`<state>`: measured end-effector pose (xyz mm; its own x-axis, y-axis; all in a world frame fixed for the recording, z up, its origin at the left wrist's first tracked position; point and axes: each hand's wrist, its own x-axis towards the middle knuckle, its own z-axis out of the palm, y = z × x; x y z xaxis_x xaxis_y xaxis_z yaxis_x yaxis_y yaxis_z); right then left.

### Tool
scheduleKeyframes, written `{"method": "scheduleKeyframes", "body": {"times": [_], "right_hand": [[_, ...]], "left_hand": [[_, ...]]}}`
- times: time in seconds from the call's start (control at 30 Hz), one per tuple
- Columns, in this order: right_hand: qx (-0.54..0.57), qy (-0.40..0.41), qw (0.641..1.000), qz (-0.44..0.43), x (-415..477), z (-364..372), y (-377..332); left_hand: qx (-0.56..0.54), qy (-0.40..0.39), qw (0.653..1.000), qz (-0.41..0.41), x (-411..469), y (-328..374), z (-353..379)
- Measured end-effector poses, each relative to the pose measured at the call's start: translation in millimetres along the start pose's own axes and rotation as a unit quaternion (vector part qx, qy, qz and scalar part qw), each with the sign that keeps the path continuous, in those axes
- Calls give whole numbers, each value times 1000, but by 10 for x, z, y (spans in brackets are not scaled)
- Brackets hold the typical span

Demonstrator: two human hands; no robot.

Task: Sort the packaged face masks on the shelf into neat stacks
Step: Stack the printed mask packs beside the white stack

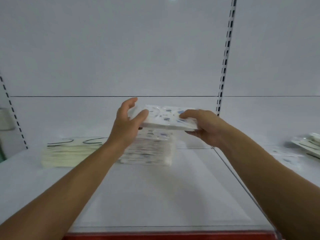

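Observation:
A small bundle of white packaged masks with blue patterns point(166, 118) hangs in the air, held at both ends. My left hand point(127, 122) grips its left end, thumb on top. My right hand point(200, 125) grips its right end, fingers over the top and thumb below. Directly beneath the bundle stands a tall stack of the same blue-patterned masks point(149, 149) on the white shelf point(173, 187). To its left lies a lower stack of cream masks with black ear loops point(71, 153).
A clear divider point(242, 184) runs from the shelf's back to its front on the right. Beyond it lie loose mask packs point(304, 146) in a jumble. A slotted upright point(225, 66) rises behind. A red strip point(169, 235) edges the shelf front.

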<state>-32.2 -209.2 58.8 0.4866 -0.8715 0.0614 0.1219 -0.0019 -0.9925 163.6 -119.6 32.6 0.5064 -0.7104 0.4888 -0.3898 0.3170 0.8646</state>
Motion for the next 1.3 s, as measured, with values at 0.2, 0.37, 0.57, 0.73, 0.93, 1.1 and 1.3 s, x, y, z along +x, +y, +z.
{"method": "scheduleKeyframes", "body": {"times": [0.2,0.37,0.57,0.73,0.93,1.1,1.3], "right_hand": [[-22,-6,998,65,333,412,42],[-105,13,993,48,376,503,96],[-304,107,947,-14,320,302,279],[-162,37,981,100,300,276,609],[-99,0,992,83,306,299,683],[-45,-28,996,76,324,434,709],[-28,-3,997,76,304,396,675]], "left_hand": [[243,-74,961,105,222,-275,-475],[331,-114,930,114,271,-447,-542],[403,-91,901,132,237,-529,-540],[428,-109,885,146,254,-631,-580],[414,-136,883,176,253,-633,-602],[293,-162,930,151,233,-687,-448],[306,-152,923,179,248,-702,-393]]}}
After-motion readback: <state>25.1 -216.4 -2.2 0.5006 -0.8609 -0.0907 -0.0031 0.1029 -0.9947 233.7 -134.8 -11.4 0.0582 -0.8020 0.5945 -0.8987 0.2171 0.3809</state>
